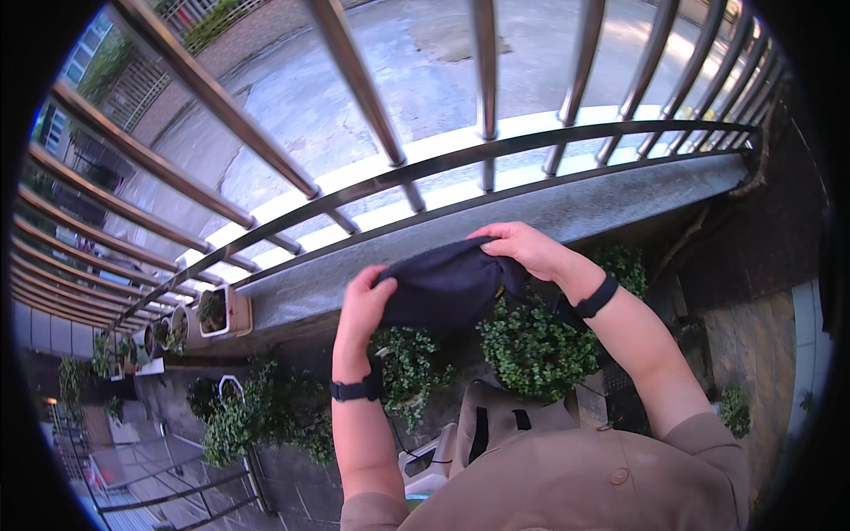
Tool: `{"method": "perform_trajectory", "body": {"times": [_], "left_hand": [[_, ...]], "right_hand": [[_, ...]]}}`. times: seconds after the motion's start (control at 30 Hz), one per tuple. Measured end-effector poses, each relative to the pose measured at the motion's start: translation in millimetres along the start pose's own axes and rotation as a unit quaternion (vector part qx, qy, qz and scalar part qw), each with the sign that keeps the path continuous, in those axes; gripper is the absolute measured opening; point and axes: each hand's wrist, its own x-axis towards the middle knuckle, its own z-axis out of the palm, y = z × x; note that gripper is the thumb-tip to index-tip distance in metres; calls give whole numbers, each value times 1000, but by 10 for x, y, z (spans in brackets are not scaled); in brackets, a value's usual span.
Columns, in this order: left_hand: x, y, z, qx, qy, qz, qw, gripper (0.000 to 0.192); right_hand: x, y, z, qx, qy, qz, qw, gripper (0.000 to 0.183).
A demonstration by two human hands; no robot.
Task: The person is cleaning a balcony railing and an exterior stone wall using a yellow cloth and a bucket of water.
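A dark navy cloth (441, 289) is stretched between my two hands, in front of a concrete ledge. My left hand (364, 302) pinches its left end, thumb on top. Its upper right corner is gripped by my right hand (521, 249). The cloth sags between them, and a small yellowish patch shows near its right side. Black bands circle both wrists. Below the cloth grow leafy green plants (541, 345), partly covered by it.
A metal railing (488, 99) with upright bars stands on the concrete ledge (597, 206). Potted plants (212, 312) line the ledge at left. A light-coloured plastic container (428, 458) sits near my body. Lower left is a metal-framed rack (199, 494).
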Motion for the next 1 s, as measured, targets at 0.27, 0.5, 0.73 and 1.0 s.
{"method": "perform_trajectory", "body": {"times": [0.27,0.5,0.73,1.0], "left_hand": [[-36,-548,-430,310,475,119,815,45],[-265,-1100,20,287,405,144,856,28],[38,-868,803,305,283,220,882,22],[350,-685,2000,328,142,322,876,24]], "right_hand": [[1071,1064,1287,-651,-21,-345,675,50],[1901,1033,1323,-666,113,-283,681,37],[1814,918,-211,-695,292,-168,635,41],[492,295,-1973,-694,355,-114,616,46]]}}
